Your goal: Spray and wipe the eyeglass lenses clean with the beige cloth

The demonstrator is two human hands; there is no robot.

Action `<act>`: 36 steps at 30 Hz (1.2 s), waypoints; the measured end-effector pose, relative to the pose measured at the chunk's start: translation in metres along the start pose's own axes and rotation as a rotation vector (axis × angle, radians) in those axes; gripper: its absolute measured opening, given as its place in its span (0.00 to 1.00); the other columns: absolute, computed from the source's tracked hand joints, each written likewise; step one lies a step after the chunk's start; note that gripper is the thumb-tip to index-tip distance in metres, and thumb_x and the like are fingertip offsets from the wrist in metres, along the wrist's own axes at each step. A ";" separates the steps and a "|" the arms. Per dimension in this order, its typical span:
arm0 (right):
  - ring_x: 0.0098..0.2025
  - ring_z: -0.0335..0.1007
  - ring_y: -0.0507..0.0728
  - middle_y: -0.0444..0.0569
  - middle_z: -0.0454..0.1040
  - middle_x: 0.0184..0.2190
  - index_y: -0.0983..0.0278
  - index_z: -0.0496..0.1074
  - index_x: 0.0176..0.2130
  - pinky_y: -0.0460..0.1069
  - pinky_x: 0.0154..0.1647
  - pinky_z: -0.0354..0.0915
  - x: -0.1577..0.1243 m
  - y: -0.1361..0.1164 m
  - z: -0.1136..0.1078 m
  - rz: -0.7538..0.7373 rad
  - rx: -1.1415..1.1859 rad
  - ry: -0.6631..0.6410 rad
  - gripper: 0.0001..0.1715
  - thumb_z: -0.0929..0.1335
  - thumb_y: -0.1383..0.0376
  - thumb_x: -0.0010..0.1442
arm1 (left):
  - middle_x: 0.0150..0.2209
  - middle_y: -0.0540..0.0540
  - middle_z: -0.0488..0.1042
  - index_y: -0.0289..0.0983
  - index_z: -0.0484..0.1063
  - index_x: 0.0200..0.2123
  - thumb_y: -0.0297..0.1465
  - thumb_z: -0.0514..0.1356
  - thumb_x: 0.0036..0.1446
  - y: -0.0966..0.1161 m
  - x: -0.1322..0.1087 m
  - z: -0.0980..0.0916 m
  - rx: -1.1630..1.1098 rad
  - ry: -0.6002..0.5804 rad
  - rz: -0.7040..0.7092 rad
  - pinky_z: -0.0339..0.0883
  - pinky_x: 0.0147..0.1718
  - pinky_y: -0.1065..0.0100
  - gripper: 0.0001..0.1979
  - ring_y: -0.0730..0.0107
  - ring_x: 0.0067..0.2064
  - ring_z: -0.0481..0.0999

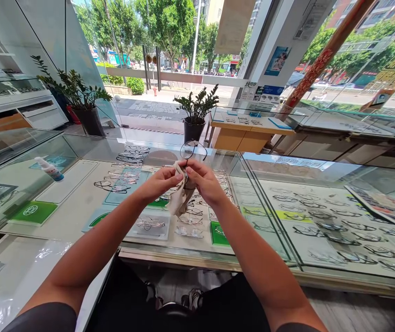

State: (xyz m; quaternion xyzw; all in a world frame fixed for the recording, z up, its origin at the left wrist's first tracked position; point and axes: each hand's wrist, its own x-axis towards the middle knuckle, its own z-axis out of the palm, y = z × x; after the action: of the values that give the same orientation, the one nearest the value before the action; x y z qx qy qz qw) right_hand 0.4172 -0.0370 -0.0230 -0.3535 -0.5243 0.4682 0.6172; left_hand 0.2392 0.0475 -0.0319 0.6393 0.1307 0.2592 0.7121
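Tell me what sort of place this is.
Most likely an optician's shop. Glass display counters hold rows of spectacle frames, a spray bottle rests on the glass, and the left hand and right hand rub a pair of glasses with a cloth.

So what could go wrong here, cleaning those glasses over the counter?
The thin black round-rimmed glasses are pinched between the left hand and right hand; hard rubbing might bend the frame.
If that grip slips, they could fall onto the clear glass display counter below.
The pale wiping cloth dangles and might snag.
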 end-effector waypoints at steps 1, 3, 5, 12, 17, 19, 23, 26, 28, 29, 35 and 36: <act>0.47 0.78 0.58 0.45 0.85 0.48 0.51 0.85 0.48 0.55 0.57 0.74 0.000 0.000 0.001 -0.003 0.008 -0.001 0.21 0.80 0.44 0.61 | 0.33 0.47 0.75 0.34 0.80 0.39 0.55 0.76 0.56 0.000 0.000 0.000 -0.012 -0.008 0.005 0.65 0.38 0.68 0.28 0.69 0.35 0.72; 0.47 0.78 0.58 0.45 0.85 0.48 0.52 0.85 0.48 0.54 0.56 0.73 0.000 -0.001 0.001 -0.015 0.014 0.001 0.21 0.80 0.45 0.61 | 0.35 0.45 0.77 0.33 0.81 0.39 0.54 0.77 0.56 0.001 0.000 0.001 -0.035 -0.023 0.009 0.66 0.39 0.68 0.28 0.69 0.36 0.74; 0.49 0.78 0.58 0.45 0.85 0.49 0.53 0.85 0.48 0.54 0.57 0.73 0.000 0.000 0.001 -0.029 0.008 0.005 0.21 0.80 0.45 0.61 | 0.35 0.44 0.79 0.33 0.81 0.40 0.53 0.77 0.56 0.002 0.000 0.002 -0.055 -0.027 0.004 0.67 0.38 0.69 0.28 0.69 0.36 0.75; 0.50 0.80 0.58 0.44 0.87 0.47 0.51 0.86 0.50 0.53 0.54 0.74 0.002 0.000 0.004 -0.067 -0.008 0.039 0.20 0.80 0.47 0.62 | 0.32 0.47 0.79 0.31 0.81 0.42 0.48 0.80 0.54 0.005 -0.001 0.005 -0.127 0.010 0.027 0.68 0.31 0.73 0.27 0.74 0.30 0.76; 0.52 0.81 0.60 0.44 0.87 0.47 0.51 0.86 0.48 0.56 0.57 0.76 0.002 0.000 0.008 -0.096 0.008 0.104 0.21 0.82 0.47 0.58 | 0.39 0.44 0.83 0.34 0.80 0.50 0.46 0.80 0.55 -0.001 -0.001 0.013 -0.188 0.055 0.082 0.72 0.37 0.73 0.28 0.68 0.38 0.81; 0.52 0.81 0.59 0.44 0.87 0.46 0.51 0.86 0.47 0.56 0.56 0.76 0.003 0.000 0.009 -0.093 0.022 0.110 0.21 0.83 0.47 0.57 | 0.39 0.45 0.83 0.34 0.79 0.51 0.47 0.79 0.56 -0.003 -0.001 0.015 -0.187 0.055 0.078 0.72 0.38 0.72 0.29 0.69 0.38 0.81; 0.49 0.82 0.58 0.44 0.87 0.45 0.53 0.85 0.46 0.54 0.55 0.77 0.003 0.001 0.008 -0.086 0.044 0.122 0.22 0.84 0.47 0.56 | 0.38 0.46 0.81 0.33 0.79 0.50 0.49 0.79 0.55 -0.007 -0.001 0.016 -0.132 0.100 0.073 0.71 0.38 0.71 0.31 0.71 0.36 0.79; 0.48 0.81 0.57 0.45 0.87 0.45 0.54 0.86 0.45 0.54 0.54 0.77 0.003 0.003 0.008 -0.089 0.029 0.118 0.21 0.84 0.48 0.56 | 0.37 0.46 0.81 0.33 0.78 0.49 0.50 0.80 0.53 -0.007 -0.001 0.015 -0.092 0.122 0.072 0.70 0.37 0.71 0.32 0.71 0.35 0.78; 0.48 0.81 0.58 0.45 0.87 0.45 0.54 0.86 0.45 0.54 0.53 0.77 0.003 0.004 0.008 -0.091 0.019 0.115 0.21 0.83 0.47 0.56 | 0.35 0.48 0.79 0.33 0.78 0.46 0.51 0.80 0.52 -0.007 -0.001 0.015 -0.083 0.126 0.073 0.67 0.35 0.71 0.32 0.72 0.33 0.76; 0.47 0.81 0.58 0.45 0.87 0.44 0.53 0.86 0.45 0.54 0.53 0.77 0.002 0.004 0.009 -0.087 0.014 0.114 0.21 0.83 0.47 0.56 | 0.33 0.49 0.78 0.33 0.77 0.45 0.51 0.80 0.52 -0.007 -0.001 0.016 -0.080 0.132 0.074 0.66 0.34 0.71 0.31 0.72 0.32 0.75; 0.51 0.81 0.60 0.46 0.87 0.44 0.54 0.87 0.42 0.57 0.61 0.74 0.001 0.004 0.014 -0.164 -0.098 0.154 0.22 0.78 0.41 0.62 | 0.29 0.52 0.75 0.33 0.77 0.44 0.55 0.80 0.50 -0.009 0.001 0.022 -0.101 0.263 0.108 0.64 0.30 0.72 0.34 0.75 0.28 0.70; 0.52 0.81 0.60 0.46 0.87 0.44 0.54 0.87 0.42 0.58 0.63 0.73 0.001 0.004 0.014 -0.177 -0.118 0.151 0.23 0.77 0.40 0.63 | 0.28 0.52 0.74 0.33 0.77 0.42 0.56 0.80 0.49 -0.009 0.001 0.023 -0.103 0.289 0.113 0.63 0.29 0.72 0.34 0.75 0.27 0.69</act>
State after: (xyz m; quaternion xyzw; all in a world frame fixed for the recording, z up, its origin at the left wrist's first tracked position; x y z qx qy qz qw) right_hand 0.4023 -0.0356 -0.0235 -0.3759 -0.5321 0.3524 0.6718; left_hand 0.2539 0.0284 -0.0376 0.5643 0.1820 0.3944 0.7020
